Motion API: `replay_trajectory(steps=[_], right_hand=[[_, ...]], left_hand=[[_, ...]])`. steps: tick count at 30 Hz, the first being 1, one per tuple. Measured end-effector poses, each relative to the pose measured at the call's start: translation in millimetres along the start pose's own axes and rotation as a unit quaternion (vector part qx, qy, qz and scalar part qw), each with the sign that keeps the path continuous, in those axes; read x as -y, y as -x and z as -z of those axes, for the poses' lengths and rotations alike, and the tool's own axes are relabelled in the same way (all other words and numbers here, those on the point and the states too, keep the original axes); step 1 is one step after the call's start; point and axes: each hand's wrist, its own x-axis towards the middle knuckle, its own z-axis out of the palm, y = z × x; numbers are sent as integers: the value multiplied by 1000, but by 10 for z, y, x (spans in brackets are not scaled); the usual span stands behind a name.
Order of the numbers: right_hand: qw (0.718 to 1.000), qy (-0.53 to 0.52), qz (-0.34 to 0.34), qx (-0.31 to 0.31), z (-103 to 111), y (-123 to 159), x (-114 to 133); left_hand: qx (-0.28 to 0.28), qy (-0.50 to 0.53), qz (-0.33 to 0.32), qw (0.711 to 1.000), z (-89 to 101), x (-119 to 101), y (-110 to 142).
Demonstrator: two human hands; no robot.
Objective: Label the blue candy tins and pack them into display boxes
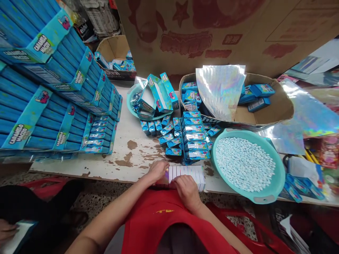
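At the table's front edge lies a row of small white boxes (185, 171), standing side by side, with a purple face showing at the left end. My left hand (158, 171) closes its fingers on that left end. Over the front of the row, my right hand (187, 190) is curled, its fingertips pressed on the boxes. Exactly what lies under those fingertips is hidden. Just behind the row is a pile of small blue candy boxes (196, 145). To the right, a turquoise basin (282, 173) holds many small pale-blue candies (245, 165).
Blue display boxes (39, 116) are stacked high at the left. Behind the pile stand a turquoise bowl (130, 106) with opened cartons (161, 93) and a cardboard box (287, 106) with shiny film sheets (222, 88). Another person's hand (6, 231) shows at lower left.
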Motion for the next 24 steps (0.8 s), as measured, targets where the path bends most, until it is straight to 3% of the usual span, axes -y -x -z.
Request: replay_trajectory(steps=[2, 4, 5, 7, 9, 10, 14, 18, 21, 24], right_hand=[[997, -57, -51, -13, 225, -99, 59], [987, -118, -100, -31, 450, -210, 112], [982, -143, -117, -38, 552, -265, 133], [974, -170, -141, -43, 717, -373, 158], [972, -161, -161, -59, 822, -493, 154], [972, -147, -167, -77, 853, -565, 138], [963, -81, -171, -192, 894, -986, -59], [946, -93, -227, -212, 887, -1529, -439], [939, -84, -275, -187, 846, -1835, -713], [934, -78, -307, -166, 763, -1978, -893]], left_hand=[[-57, 47, -13, 997, 79, -68, 106], [-94, 181, -62, 977, 173, -167, 241], [-84, 260, -93, 957, 222, -226, 304], [-10, 368, -135, 920, 319, -352, 392], [46, 396, -128, 908, 433, -478, 404], [49, 392, -119, 911, 506, -537, 378], [-59, 317, -142, 936, 925, -715, 85], [-135, 263, -185, 937, 1336, -791, -397], [-156, 233, -191, 941, 1455, -789, -740], [-171, 215, -176, 945, 1397, -763, -989]])
